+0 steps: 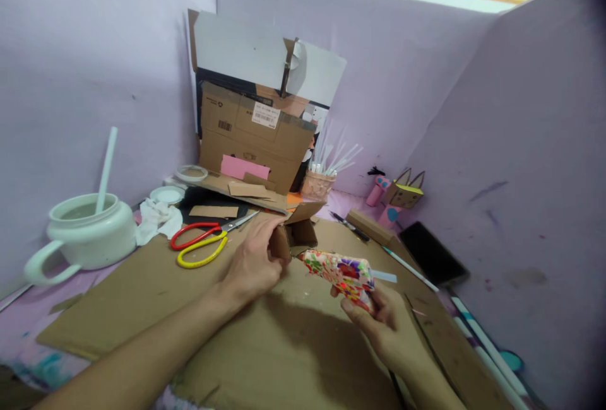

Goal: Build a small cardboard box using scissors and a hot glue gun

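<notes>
My left hand (255, 260) grips a small folded cardboard box (302, 232) by its left side, with one flap standing up. In my right hand (379, 318) is a glue gun (338, 270) covered in a colourful floral pattern, my fingers wrapped round its handle. A translucent glue stick (383, 276) pokes out of its back end. The gun's nozzle points left at the lower edge of the box; whether it touches I cannot tell. Left of my left hand lie scissors (201, 246) with one red and one yellow handle, blades partly spread.
A flat cardboard sheet (142, 309) covers the table under my hands. A white mug (95, 240) stands at the left with a stick in it. Behind are large cardboard boxes (246, 139) and a cup of glue sticks (319, 184). A dark tablet-like slab (433, 252) lies at right.
</notes>
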The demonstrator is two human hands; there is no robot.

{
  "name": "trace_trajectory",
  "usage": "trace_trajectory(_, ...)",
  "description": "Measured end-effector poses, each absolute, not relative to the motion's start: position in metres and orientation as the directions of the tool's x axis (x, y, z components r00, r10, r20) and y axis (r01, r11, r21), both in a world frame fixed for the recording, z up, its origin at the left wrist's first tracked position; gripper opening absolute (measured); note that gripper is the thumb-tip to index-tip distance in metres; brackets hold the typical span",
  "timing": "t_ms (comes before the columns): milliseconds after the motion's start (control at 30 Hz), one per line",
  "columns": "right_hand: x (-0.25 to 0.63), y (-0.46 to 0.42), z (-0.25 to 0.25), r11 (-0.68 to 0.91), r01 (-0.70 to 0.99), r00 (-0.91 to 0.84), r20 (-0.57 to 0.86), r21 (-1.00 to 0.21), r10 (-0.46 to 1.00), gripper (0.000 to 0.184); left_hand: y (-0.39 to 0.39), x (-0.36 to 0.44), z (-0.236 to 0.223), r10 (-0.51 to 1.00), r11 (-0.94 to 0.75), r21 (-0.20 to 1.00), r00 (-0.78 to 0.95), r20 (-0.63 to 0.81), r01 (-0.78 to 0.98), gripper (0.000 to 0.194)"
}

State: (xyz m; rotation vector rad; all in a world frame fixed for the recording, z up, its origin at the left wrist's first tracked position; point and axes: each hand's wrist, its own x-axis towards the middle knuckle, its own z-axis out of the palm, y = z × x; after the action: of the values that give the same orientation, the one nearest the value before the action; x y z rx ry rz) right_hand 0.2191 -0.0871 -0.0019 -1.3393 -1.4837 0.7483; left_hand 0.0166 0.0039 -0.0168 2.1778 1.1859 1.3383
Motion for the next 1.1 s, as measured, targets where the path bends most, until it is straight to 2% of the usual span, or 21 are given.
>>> trace_trajectory(833,0.230,-0.083,-0.014,0.213,0.406,0.132,0.288,-0.889,0.949,0.018,0.006,0.015,-0.022,0.780,-0.604,0.639,0.188,0.597,0.475,0.064)
trace_trajectory(1100,0.229,-0.082,-0.006,0.221,0.394,0.149,0.299,-0.892,0.943,0.020,0.006,0.015,-0.021,0.810,-0.569,0.679,0.176,0.559,0.463,0.064)
